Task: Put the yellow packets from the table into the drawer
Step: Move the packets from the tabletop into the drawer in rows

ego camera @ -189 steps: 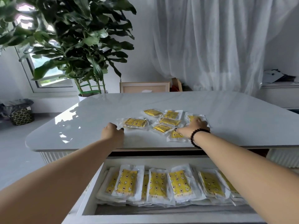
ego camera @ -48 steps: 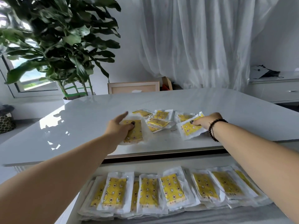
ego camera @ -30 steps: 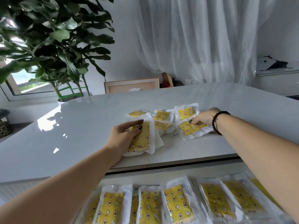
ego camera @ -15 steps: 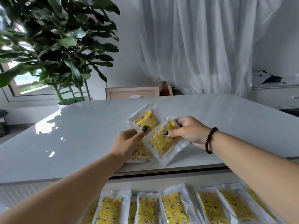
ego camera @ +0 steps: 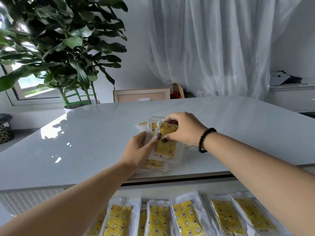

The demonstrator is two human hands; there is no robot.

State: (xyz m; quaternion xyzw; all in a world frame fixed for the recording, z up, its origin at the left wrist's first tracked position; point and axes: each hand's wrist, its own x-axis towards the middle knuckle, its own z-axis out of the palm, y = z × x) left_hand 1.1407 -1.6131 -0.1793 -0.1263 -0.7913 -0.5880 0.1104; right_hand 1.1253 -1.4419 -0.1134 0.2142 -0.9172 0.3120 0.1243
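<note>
From the head view, both hands meet over a stack of yellow packets (ego camera: 164,147) at the desk's (ego camera: 85,142) near edge, likely squaring them for one carry. The left hand (ego camera: 139,150) grips the stack's 9 o'clock side; the right hand (ego camera: 183,129) pinches its top. Toward 6 o'clock, the open drawer (ego camera: 170,189) already holds a row.
</note>
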